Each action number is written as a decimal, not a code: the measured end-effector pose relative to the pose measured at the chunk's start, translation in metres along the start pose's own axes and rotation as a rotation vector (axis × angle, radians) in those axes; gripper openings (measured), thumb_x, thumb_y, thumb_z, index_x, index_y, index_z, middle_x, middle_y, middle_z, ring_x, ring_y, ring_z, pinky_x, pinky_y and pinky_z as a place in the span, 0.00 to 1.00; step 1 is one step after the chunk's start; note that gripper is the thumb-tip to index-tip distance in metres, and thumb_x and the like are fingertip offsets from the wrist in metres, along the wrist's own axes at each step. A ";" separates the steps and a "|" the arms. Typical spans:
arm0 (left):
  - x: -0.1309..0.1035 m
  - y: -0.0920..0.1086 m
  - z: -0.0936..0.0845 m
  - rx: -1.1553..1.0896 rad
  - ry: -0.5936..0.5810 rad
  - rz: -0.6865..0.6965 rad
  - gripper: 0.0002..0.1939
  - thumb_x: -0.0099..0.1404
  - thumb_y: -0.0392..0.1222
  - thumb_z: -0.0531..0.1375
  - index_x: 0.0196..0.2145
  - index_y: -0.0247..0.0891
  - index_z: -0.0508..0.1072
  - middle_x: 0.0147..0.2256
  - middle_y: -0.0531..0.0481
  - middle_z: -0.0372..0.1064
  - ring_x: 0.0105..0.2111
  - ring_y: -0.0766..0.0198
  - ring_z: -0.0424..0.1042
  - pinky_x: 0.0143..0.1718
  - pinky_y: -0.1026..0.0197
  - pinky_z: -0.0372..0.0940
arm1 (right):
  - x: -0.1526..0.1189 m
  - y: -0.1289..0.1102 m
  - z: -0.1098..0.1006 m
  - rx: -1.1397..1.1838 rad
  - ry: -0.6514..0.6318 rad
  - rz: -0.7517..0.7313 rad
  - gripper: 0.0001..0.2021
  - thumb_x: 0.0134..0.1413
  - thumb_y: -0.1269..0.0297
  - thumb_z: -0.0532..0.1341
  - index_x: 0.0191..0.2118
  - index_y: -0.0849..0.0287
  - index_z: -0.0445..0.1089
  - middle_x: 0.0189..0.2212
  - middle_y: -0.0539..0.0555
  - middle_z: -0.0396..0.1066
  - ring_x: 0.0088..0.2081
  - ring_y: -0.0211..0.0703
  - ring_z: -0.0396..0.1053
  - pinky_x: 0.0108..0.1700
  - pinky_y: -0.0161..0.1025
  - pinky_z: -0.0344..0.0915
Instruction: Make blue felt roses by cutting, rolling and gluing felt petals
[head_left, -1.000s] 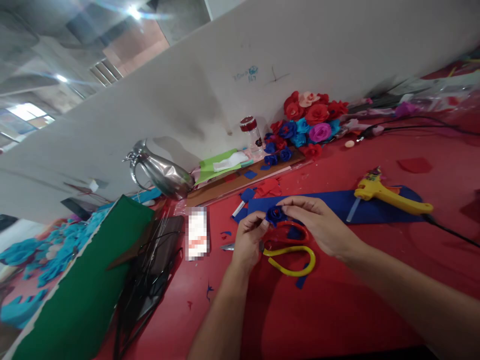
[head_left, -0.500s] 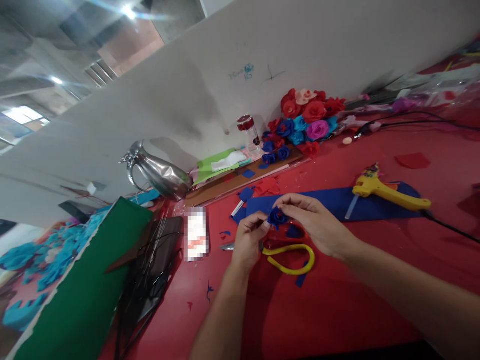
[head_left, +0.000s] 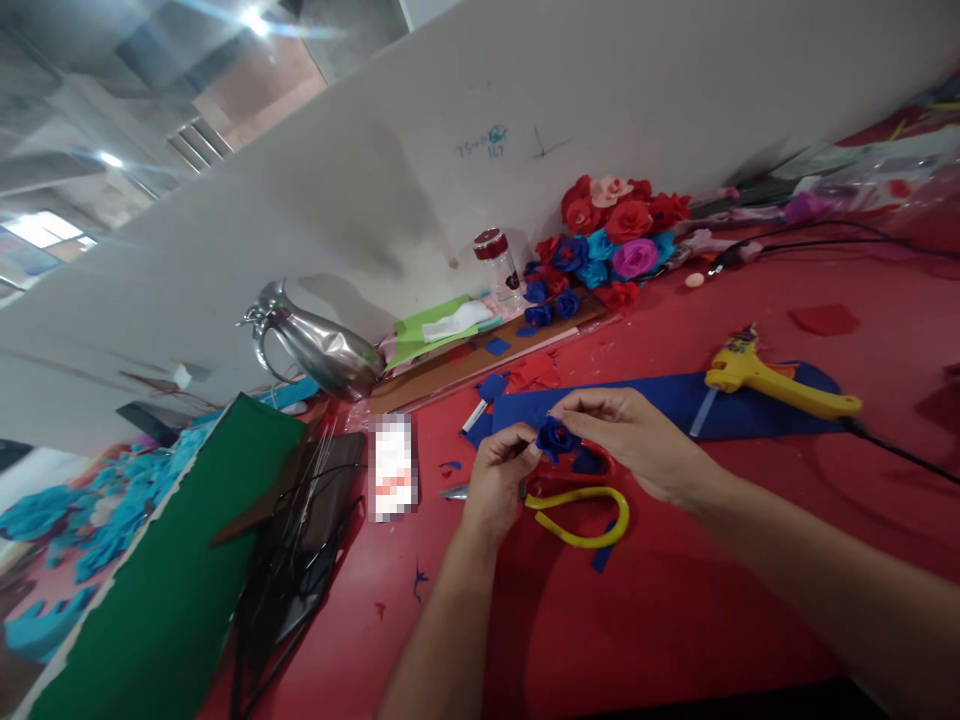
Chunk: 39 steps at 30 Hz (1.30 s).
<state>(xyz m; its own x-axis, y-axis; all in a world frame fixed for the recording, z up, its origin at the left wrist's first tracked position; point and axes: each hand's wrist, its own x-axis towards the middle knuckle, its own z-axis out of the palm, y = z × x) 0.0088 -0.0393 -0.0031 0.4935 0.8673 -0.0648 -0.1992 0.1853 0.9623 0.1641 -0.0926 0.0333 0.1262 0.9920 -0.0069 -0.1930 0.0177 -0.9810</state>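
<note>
1. A pale wall (head_left: 300, 190) slants across the back, with small handwritten marks on it.
2. Before it spreads the red tabletop (head_left: 675, 620).
3. A green sheet (head_left: 165, 560) with a ragged pale edge leans in at the far left of the view.
4. A long blue sheet (head_left: 660, 400) lies flat beyond the hands.
5. A bunch of paper-like flowers (head_left: 615, 230) in red, pink, blue and magenta rests near the wall, and a metal pitcher (head_left: 322, 345) stands further left.
6. The left hand (head_left: 496, 480) has its grip pinched together, thumb and finger on the left edge of a small blue flower.
7. The right hand (head_left: 637, 440) has its grip nearly closed too, fingertips at the same flower's upper edge.
8. A yellow glue gun (head_left: 780, 385) lies across the right part of the blue sheet.
9. Scissors with one red and one yellow handle (head_left: 577, 541) lie beneath the hands, partly hidden by them.
10. A clear jar (head_left: 504, 275) with a dark red lid stands just left of the bunch.
11. The small blue flower (head_left: 556, 438) is between both hands, above the scissors' handles.
</note>
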 end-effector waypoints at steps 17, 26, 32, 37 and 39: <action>0.003 0.002 0.002 -0.051 0.114 0.048 0.14 0.42 0.47 0.74 0.22 0.37 0.77 0.22 0.53 0.69 0.26 0.68 0.63 0.33 0.64 0.59 | -0.004 0.001 0.005 0.133 0.015 0.078 0.12 0.40 0.66 0.64 0.36 0.55 0.69 0.29 0.48 0.74 0.34 0.40 0.71 0.40 0.39 0.64; 0.002 0.004 0.003 -0.055 0.129 0.030 0.15 0.40 0.47 0.74 0.21 0.37 0.76 0.21 0.54 0.68 0.25 0.69 0.62 0.32 0.64 0.59 | -0.002 0.003 0.007 0.222 0.058 0.114 0.10 0.38 0.61 0.68 0.30 0.56 0.73 0.29 0.48 0.74 0.33 0.39 0.69 0.42 0.40 0.63; 0.004 -0.002 -0.002 -0.044 0.100 0.042 0.14 0.44 0.48 0.73 0.23 0.37 0.77 0.23 0.53 0.69 0.26 0.68 0.64 0.34 0.63 0.61 | -0.001 0.006 0.006 0.319 0.049 0.147 0.12 0.36 0.55 0.72 0.27 0.56 0.76 0.26 0.48 0.74 0.31 0.38 0.70 0.40 0.39 0.65; 0.005 -0.004 -0.002 -0.063 0.132 0.051 0.15 0.41 0.48 0.74 0.22 0.37 0.76 0.22 0.54 0.69 0.25 0.68 0.64 0.33 0.63 0.61 | -0.001 0.006 0.006 0.407 0.005 0.161 0.12 0.35 0.58 0.73 0.30 0.55 0.78 0.28 0.49 0.75 0.32 0.38 0.71 0.41 0.40 0.66; 0.005 -0.004 -0.002 -0.081 0.135 0.050 0.15 0.41 0.47 0.74 0.22 0.37 0.76 0.23 0.54 0.69 0.26 0.68 0.64 0.34 0.63 0.61 | -0.002 0.005 0.005 0.435 0.007 0.166 0.13 0.33 0.62 0.74 0.31 0.55 0.77 0.29 0.49 0.75 0.32 0.37 0.70 0.40 0.39 0.66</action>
<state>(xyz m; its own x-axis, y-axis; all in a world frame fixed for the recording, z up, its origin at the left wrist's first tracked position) 0.0106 -0.0344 -0.0081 0.3638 0.9297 -0.0573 -0.2909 0.1718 0.9412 0.1578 -0.0935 0.0299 0.0655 0.9849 -0.1600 -0.6009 -0.0891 -0.7944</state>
